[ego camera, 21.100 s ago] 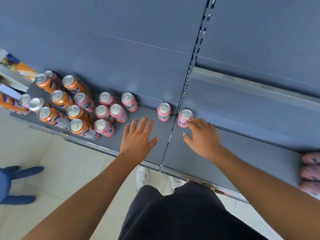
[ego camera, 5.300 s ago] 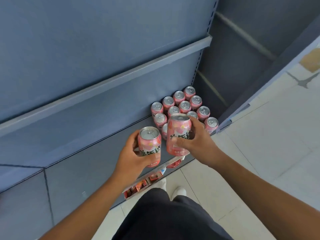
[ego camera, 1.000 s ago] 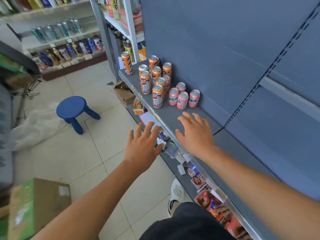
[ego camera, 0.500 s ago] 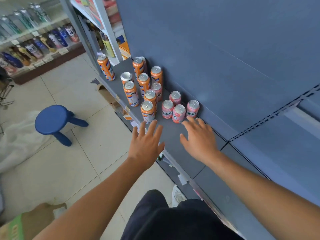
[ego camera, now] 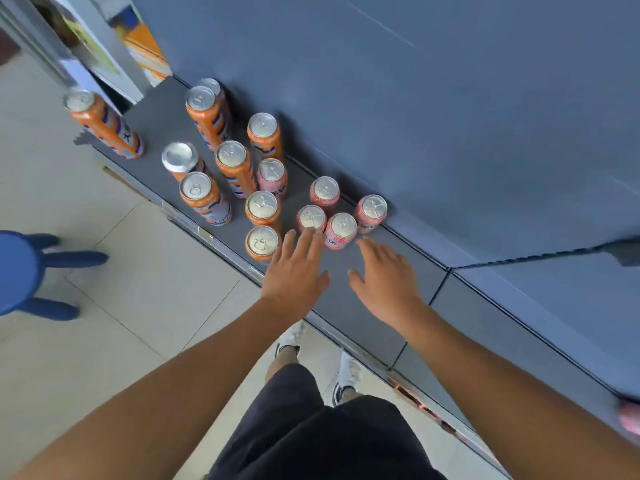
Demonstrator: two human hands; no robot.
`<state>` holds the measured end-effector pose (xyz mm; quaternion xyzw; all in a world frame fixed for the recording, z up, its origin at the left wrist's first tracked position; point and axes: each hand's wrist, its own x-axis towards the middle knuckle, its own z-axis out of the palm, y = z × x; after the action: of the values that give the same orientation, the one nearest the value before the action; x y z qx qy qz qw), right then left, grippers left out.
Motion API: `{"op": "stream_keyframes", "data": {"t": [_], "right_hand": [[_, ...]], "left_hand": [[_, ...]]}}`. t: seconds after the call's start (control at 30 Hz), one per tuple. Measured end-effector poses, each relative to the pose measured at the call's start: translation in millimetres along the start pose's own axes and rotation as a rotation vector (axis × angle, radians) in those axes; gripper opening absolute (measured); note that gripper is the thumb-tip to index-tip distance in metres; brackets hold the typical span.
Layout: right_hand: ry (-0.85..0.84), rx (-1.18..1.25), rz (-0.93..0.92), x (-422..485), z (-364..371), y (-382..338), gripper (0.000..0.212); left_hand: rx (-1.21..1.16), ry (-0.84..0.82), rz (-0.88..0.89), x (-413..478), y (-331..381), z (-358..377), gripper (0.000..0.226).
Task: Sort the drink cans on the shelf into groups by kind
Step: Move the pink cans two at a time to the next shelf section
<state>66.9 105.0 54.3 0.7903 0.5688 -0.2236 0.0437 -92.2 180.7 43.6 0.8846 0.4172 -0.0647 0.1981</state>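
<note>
Several tall orange cans (ego camera: 235, 166) stand upright on the grey shelf (ego camera: 346, 306), one orange can (ego camera: 104, 123) apart at the far left end. Several short pink cans (ego camera: 341, 230) stand just right of them, one pink can (ego camera: 273, 177) among the orange ones. My left hand (ego camera: 294, 271) is spread flat, fingertips reaching the nearest pink can (ego camera: 311, 218), beside the front orange can (ego camera: 261, 242). My right hand (ego camera: 384, 275) is spread and holds nothing, fingertips just short of the pink cans.
A blue stool (ego camera: 20, 271) stands on the tiled floor at the left. The shelf's grey back panel (ego camera: 450, 116) rises behind the cans. Another shelf unit with packaged goods (ego camera: 138, 46) adjoins at the upper left. A pink blur (ego camera: 628, 417) shows at the far right edge.
Both hands have moved forward to the pink cans as the view swung down over the shelf. Earlier each hand held a pink can by the right-hand pink group; now both hold nothing.
</note>
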Motion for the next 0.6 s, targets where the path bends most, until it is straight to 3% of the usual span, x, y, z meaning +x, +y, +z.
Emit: {"op": "stream_keyframes", "data": {"t": [0.13, 0.3, 0.5, 0.6], "right_hand": [[-0.007, 0.205, 0.094, 31.2, 9.7, -3.7, 0.069], [0.002, 0.342, 0.153, 58.1, 33.0, 3.7, 0.073], [0.02, 0.479, 0.214, 73.2, 57.1, 6.4, 0.094], [0.024, 0.544, 0.273, 80.2, 63.1, 3.8, 0.095]], "left_hand": [[-0.312, 0.005, -0.116, 26.4, 5.5, 18.0, 0.078], [-0.849, 0.059, -0.51, 43.0, 15.6, 47.8, 0.092], [-1.009, 0.162, -0.699, 70.1, 8.3, 68.5, 0.089], [-1.072, 0.222, -0.67, 83.5, -3.9, 76.4, 0.082]]}}
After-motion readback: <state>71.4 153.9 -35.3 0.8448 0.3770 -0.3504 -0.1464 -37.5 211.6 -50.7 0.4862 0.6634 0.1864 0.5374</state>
